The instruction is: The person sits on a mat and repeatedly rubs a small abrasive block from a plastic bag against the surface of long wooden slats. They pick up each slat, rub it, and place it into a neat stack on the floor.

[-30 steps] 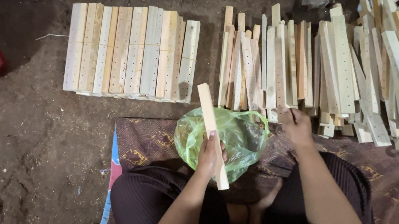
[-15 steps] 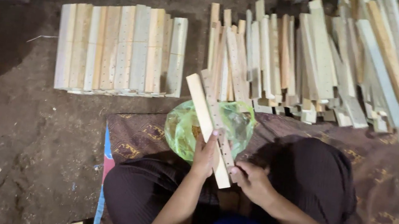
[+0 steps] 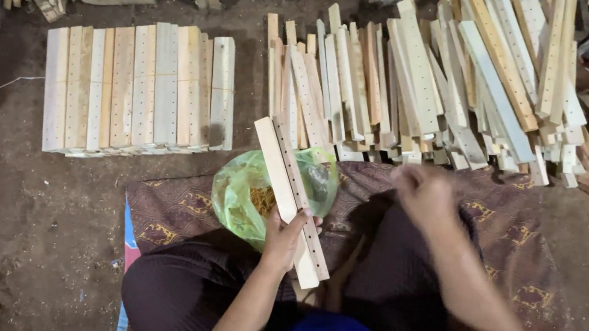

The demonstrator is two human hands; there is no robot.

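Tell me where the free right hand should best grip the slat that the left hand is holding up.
Probably the upper half of the slat, coming from its right side. The left hand already wraps the lower part, and the green bag sits close behind on the left, so the bare top length facing the right hand seems the easiest part to pinch across its narrow width.

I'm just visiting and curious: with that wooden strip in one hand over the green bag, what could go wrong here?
The left hand grips the drilled wooden slats near their lower end only, so the long free end could tip or slip. They hang over the open green plastic bag, which a drop might knock and spill. The right hand is blurred near the loose slat pile; rough edges might give splinters.
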